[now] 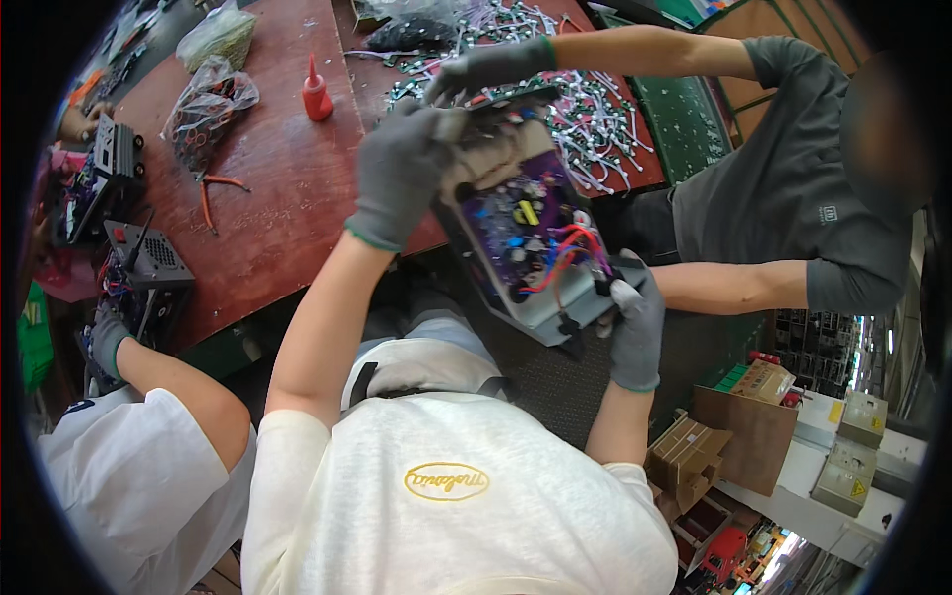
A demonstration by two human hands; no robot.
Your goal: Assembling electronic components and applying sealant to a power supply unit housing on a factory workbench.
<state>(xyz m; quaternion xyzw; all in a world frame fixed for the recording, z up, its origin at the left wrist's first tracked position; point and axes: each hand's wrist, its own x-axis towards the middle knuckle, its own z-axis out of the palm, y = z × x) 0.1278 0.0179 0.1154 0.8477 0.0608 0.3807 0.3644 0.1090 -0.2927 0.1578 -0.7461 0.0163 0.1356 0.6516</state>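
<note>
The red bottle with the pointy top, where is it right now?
In the head view, left of the middle and near the top: the red bottle stands on the red table, between the clear plastic bag and the left hand.

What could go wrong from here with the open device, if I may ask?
The open device is held between the left hand and the right hand, largely out past the edge of the red table, so a slip might drop it. The red wires loop up near the right hand and could get snagged or tugged. A co-worker's gloved hand is close to its upper end, so the two people might bump each other.
</note>
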